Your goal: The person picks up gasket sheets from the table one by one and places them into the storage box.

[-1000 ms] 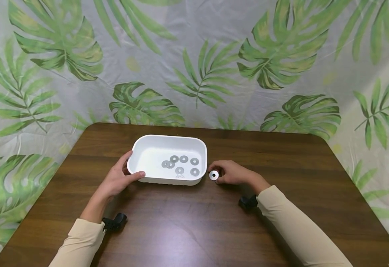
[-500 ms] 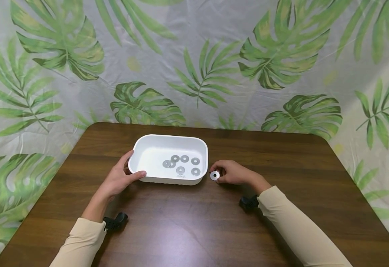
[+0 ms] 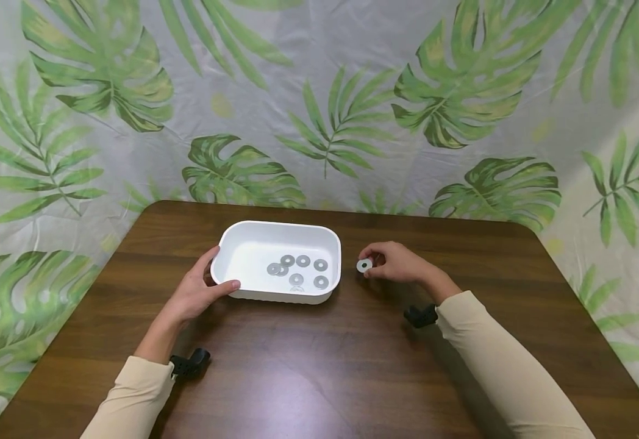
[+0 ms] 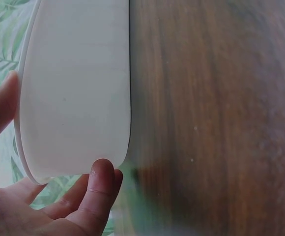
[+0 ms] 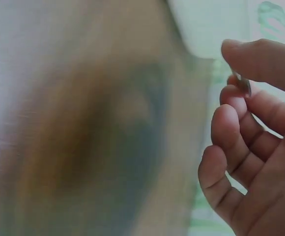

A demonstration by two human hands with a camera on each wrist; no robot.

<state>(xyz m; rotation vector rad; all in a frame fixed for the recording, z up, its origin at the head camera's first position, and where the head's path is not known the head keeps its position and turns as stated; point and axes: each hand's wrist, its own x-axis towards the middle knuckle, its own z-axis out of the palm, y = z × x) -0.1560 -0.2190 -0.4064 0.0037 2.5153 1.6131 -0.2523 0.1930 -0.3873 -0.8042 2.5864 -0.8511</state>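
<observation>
A white plastic tub (image 3: 281, 297) sits on the wooden table, with several flat metal washers (image 3: 300, 258) lying on its floor toward the right side. My left hand (image 3: 192, 294) grips the tub's left end, thumb over the front rim and fingers round the corner. In the left wrist view the tub's wall (image 4: 73, 98) fills the space above those fingers. Just right of the tub, my right hand (image 3: 399, 262) pinches one washer (image 3: 360, 267) between thumb and fingers, its face toward the head camera. The right wrist view shows this washer (image 5: 242, 85) edge-on at the fingertips.
The dark brown table (image 3: 297, 366) extends in front of and to the right of the tub. Behind it hangs a leaf-print cloth (image 3: 352, 122). Each wrist carries a black camera mount, such as the left one (image 3: 190, 363).
My right hand has risen away and slightly right with the washer, farther from the tub's side. The left hand and the tub have stayed in place.
</observation>
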